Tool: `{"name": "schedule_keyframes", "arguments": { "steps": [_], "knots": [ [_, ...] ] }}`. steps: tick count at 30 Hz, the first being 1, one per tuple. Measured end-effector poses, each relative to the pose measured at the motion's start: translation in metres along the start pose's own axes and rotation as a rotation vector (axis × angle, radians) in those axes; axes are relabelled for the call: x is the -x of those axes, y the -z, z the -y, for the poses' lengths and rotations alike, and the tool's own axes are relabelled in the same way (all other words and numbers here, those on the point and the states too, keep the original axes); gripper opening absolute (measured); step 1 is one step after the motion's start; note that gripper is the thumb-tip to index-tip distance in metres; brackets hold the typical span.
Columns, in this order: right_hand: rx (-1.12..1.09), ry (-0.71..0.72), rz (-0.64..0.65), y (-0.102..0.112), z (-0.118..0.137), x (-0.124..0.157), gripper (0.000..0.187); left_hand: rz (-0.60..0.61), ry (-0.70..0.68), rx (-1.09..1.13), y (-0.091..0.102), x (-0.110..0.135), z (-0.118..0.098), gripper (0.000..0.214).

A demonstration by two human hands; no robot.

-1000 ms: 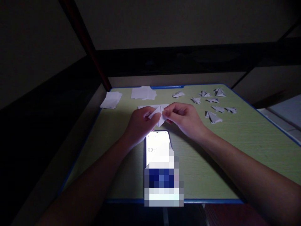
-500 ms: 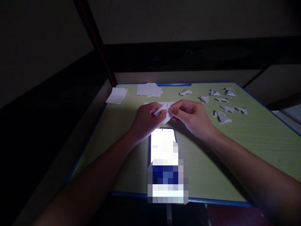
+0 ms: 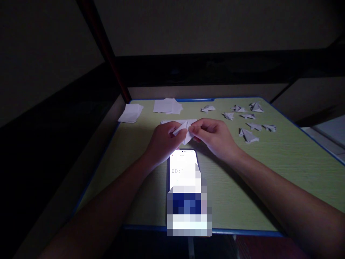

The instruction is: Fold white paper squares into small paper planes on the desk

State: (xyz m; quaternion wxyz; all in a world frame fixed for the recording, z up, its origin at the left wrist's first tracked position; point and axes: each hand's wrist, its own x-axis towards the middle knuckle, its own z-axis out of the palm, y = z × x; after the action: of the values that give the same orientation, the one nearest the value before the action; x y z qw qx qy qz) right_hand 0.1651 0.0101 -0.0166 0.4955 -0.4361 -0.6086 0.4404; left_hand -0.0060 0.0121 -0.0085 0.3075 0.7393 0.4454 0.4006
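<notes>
Between both hands, above the middle of the table, is a small piece of white folded paper [image 3: 185,138] with a pointed lower end. My left hand [image 3: 165,142] pinches its left side, thumb lying across the front. The thumb and fingers of my right hand [image 3: 214,135] grip its right edge. Just beyond the hands lies another white paper [image 3: 179,121], partly hidden by them. A lit phone [image 3: 183,169] showing timer digits lies below my hands, its lower part blurred out.
On the green table [image 3: 129,201] with a blue rim, a stack of white sheets [image 3: 130,113] lies at the far left and a second stack [image 3: 167,106] beside it. Several folded paper figures [image 3: 248,136] are spread over the back right. A wall [image 3: 202,91] stands behind.
The whole view has shifted slightly, so everything sits a little lower and further left. Both hands keep their pinch on the folded paper, with hardly any finger movement.
</notes>
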Motion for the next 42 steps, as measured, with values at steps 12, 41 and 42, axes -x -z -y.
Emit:
{"name": "schedule_keyframes", "arguments": {
  "steps": [12, 41, 42],
  "knots": [
    [-0.085, -0.051, 0.002, -0.001, -0.001, -0.002, 0.025, 0.010, -0.009, 0.026, 0.000, 0.000, 0.003, 0.021],
    [-0.055, -0.039, 0.112, -0.002, 0.004, 0.003, 0.018, -0.064, -0.026, 0.178, 0.003, -0.005, 0.002, 0.013],
    [-0.057, -0.038, 0.109, -0.002, 0.004, 0.003, 0.018, -0.058, -0.012, 0.186, 0.003, -0.005, 0.001, 0.014]
  ]
}}
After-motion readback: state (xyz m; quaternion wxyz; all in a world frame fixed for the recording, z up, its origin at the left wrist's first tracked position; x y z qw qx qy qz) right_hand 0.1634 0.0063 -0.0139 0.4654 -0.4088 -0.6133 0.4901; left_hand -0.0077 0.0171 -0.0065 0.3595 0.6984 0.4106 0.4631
